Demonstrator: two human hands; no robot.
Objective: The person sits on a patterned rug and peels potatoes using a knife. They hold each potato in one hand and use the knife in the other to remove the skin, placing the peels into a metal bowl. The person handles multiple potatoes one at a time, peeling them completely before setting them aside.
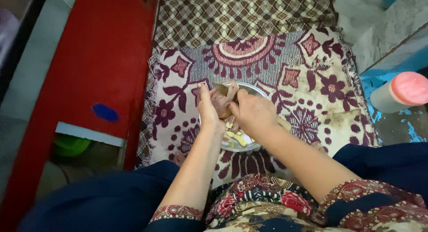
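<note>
The left hand (208, 108) and the right hand (253, 112) meet over a round steel plate (255, 90), and both are closed on one piece of pale pinkish raw meat (221, 102) held between them. The left hand pinches the meat from its own side, thumb and fingers pressed on it; the right hand is curled tight, gripping from the other side. A dull blade, apparently a knife (220, 87), shows just beyond the fingertips, at the far edge of the meat; which hand holds it cannot be told.

Directly under the hands, inside the plate, lie several small yellowish cut pieces (238, 139), close to the right wrist. The plate rests on a woven mat (312, 76) with a maroon flower pattern, which spreads out on all sides of the hands. Beyond the hands, past the mat's far edge, lies a brown checked cloth (232, 13).

Well off to the left of the left hand stands a red piece of furniture (102, 58), with a green object (70, 145) below its near edge. Far to the right of the right hand, a white container with a pink lid (399, 93) lies on a blue floor. Nearer than the hands are the person's dark blue garment and patterned sleeves.
</note>
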